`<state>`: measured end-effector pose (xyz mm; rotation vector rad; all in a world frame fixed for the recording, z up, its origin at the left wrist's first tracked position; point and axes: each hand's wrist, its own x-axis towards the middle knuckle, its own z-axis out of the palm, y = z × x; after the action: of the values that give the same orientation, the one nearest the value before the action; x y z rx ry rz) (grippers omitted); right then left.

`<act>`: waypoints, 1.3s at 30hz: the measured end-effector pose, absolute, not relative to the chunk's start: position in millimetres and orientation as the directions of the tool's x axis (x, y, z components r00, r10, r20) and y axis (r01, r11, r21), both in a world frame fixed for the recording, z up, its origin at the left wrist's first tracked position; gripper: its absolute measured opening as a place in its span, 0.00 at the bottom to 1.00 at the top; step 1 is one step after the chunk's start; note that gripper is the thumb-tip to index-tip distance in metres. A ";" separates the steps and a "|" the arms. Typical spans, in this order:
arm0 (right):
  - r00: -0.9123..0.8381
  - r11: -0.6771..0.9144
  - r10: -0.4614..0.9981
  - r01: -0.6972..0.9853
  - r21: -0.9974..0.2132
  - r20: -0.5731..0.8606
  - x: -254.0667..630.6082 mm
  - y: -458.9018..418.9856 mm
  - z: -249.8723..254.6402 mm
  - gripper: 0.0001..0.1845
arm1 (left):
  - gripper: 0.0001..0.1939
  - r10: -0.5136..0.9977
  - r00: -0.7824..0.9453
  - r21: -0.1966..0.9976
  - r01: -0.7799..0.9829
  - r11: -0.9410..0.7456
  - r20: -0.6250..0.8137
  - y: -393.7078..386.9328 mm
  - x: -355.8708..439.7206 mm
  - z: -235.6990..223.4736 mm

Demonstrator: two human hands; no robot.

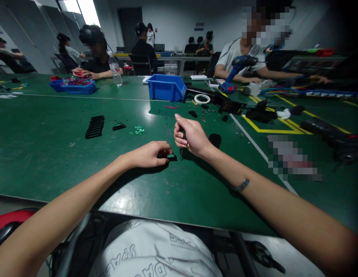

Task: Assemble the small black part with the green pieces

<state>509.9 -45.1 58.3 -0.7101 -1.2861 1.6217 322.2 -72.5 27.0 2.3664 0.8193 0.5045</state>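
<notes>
On the green table, my left hand rests with its fingers closed on a small black part carrying a green circuit board. Just to the right and a little higher, my right hand is wrapped round the dark handle of a screwdriver, thumb on top. Most of that handle is hidden by the fingers; a thin shaft seems to point down beside the black part. Left of my hands lie loose green circuit boards, a black part with green pieces on it and a row of black parts.
A blue bin stands ahead, with a white ring and scattered small screws to its right. A blue power drill stands farther right. Blue trays and a water bottle are near co-workers across the table.
</notes>
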 end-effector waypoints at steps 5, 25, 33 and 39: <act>-0.330 0.071 0.929 -0.283 -0.956 0.167 518.3 -50.4 46.5 0.21 | 0.09 0.677 0.703 0.650 0.413 -0.637 0.217 -71.6 320.9 24.0; -0.424 -0.148 0.904 -0.181 -0.972 -0.059 543.7 -74.2 42.5 0.12 | 0.09 0.757 0.468 0.633 0.428 -0.645 0.455 -70.2 322.5 17.7; -0.407 -0.156 0.910 -0.161 -0.975 -0.079 538.4 -81.2 44.2 0.16 | 0.08 0.762 0.449 0.638 0.425 -0.642 0.467 -68.4 323.2 15.1; -0.420 -0.169 0.902 -0.128 -0.977 -0.101 537.4 -80.9 41.0 0.17 | 0.08 0.761 0.463 0.637 0.429 -0.641 0.454 -68.5 323.4 14.0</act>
<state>537.4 -80.9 41.0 -0.9549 -1.3132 1.6959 323.4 -68.5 14.0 2.2801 0.9957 1.0280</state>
